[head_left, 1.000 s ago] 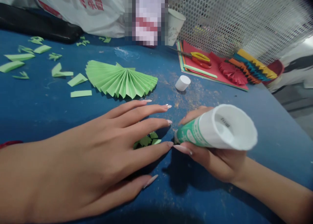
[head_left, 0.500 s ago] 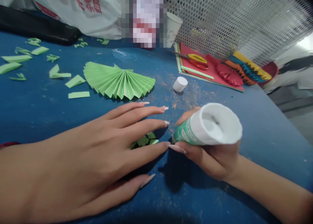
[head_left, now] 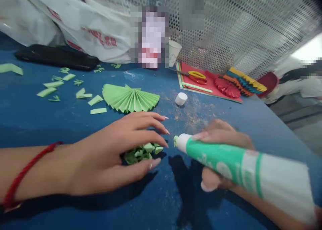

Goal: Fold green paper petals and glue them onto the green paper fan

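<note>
My right hand [head_left: 221,136] is wrapped round a large green and white glue stick [head_left: 221,158], tilted so that its open end points left. Something pale green clings to that end; I cannot tell whether it is glue or paper. My left hand [head_left: 113,153] arches over a small heap of light green paper scraps [head_left: 141,153], fingers apart, partly hiding them. Beyond it lies a pleated green paper fan [head_left: 130,99]. The white glue cap [head_left: 181,98] rests on the table to the fan's right.
Green paper offcuts [head_left: 98,111] are strewn over the blue table's left side, before a black case [head_left: 57,57] and white plastic bag [head_left: 105,39]. At the back right, scissors [head_left: 196,76] lie on coloured paper sheets [head_left: 186,69], near folded paper fans [head_left: 228,85]. A perforated metal panel [head_left: 226,32] stands behind.
The glue stick has come up off the table and swung from upright to nearly lying, its open end leftward. My left hand has gone from flat to arched, uncovering more scraps. The view has shifted.
</note>
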`<state>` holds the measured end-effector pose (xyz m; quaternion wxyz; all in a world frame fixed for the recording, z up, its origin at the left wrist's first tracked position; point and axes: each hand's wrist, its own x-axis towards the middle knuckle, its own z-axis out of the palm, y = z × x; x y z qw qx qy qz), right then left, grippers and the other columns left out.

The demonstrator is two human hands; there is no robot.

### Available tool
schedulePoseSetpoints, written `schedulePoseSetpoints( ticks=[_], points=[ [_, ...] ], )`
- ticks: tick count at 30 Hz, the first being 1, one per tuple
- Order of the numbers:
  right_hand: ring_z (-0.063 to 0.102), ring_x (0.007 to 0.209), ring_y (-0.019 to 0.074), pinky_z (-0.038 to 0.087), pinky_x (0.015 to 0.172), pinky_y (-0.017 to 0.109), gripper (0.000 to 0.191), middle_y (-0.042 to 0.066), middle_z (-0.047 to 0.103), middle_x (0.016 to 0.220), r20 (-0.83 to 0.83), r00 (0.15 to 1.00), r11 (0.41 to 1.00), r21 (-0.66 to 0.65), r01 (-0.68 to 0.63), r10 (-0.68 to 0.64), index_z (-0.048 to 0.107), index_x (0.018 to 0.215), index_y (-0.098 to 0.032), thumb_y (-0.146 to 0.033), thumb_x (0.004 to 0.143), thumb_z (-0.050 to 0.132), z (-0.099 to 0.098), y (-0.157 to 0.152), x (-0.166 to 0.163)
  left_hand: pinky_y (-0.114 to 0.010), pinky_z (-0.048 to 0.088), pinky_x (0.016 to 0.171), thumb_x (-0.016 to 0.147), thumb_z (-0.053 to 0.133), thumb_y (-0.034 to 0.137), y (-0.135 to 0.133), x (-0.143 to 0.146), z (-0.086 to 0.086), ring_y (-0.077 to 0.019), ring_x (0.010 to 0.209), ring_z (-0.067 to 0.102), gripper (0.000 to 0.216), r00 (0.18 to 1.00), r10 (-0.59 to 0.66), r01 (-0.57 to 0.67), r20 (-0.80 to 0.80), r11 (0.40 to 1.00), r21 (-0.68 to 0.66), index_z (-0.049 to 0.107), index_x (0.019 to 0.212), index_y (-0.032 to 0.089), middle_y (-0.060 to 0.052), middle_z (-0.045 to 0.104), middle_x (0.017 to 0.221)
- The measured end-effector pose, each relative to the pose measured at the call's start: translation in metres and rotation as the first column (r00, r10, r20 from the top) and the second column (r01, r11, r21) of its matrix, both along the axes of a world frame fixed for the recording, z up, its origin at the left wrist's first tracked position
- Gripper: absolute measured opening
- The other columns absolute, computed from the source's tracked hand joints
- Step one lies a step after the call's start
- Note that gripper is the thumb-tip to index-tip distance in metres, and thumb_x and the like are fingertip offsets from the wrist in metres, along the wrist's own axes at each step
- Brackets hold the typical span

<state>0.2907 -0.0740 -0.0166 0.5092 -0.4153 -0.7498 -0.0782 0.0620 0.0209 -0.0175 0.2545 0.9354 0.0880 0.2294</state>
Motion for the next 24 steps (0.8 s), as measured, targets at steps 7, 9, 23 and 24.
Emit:
schedulePoseSetpoints(
  ticks=[7,9,23,24],
  points=[
    [0.055,0.053,0.0128,0.048,0.051,0.03,0.026,-0.004,0.057,0.058,0.364,0.917,0.977,0.075,-0.202,0.161,0.069,0.098,-0.014,-0.037,0.089,0.072,0.016,-0.01,-0.01,-0.031,0.05,0.09,0.089,0.06,0.019,0.005,0.003,0.009,-0.019,0.101,0.062,0.012,0.989,0.128,-0.112,0.08,0.976,-0.185,0.072,0.091,0.019,-0.003,0.068,0.097],
    [0.057,0.056,0.0139,0.048,0.051,0.031,0.026,-0.004,0.058,0.058,0.444,0.876,0.969,0.064,-0.237,0.185,0.072,0.096,-0.014,-0.036,0.084,0.077,0.019,-0.012,-0.009,-0.031,0.05,0.089,0.086,0.06,0.015,0.004,0.003,0.009,-0.0185,0.099,0.062,0.014,0.993,0.092,-0.073,0.077,0.974,-0.214,0.072,0.091,0.019,-0.004,0.068,0.096],
    [0.054,0.056,0.0137,0.044,0.05,0.031,0.019,-0.003,0.06,0.06,0.502,0.855,0.963,0.142,-0.23,0.13,0.075,0.094,-0.016,-0.02,0.076,0.08,0.014,-0.009,-0.014,-0.031,0.054,0.083,0.086,0.06,0.016,0.01,0.002,0.008,-0.0185,0.087,0.066,0.014,0.994,-0.045,0.079,0.102,0.932,-0.353,0.074,0.086,0.018,-0.006,0.071,0.09],
    [0.054,0.056,0.0138,0.044,0.05,0.032,0.02,-0.003,0.061,0.06,0.504,0.854,0.964,0.139,-0.227,0.129,0.075,0.093,-0.016,-0.02,0.075,0.081,0.014,-0.009,-0.014,-0.031,0.055,0.082,0.086,0.06,0.016,0.01,0.002,0.009,-0.0183,0.086,0.067,0.014,0.994,-0.044,0.078,0.102,0.933,-0.352,0.074,0.085,0.018,-0.006,0.071,0.09]
  ],
)
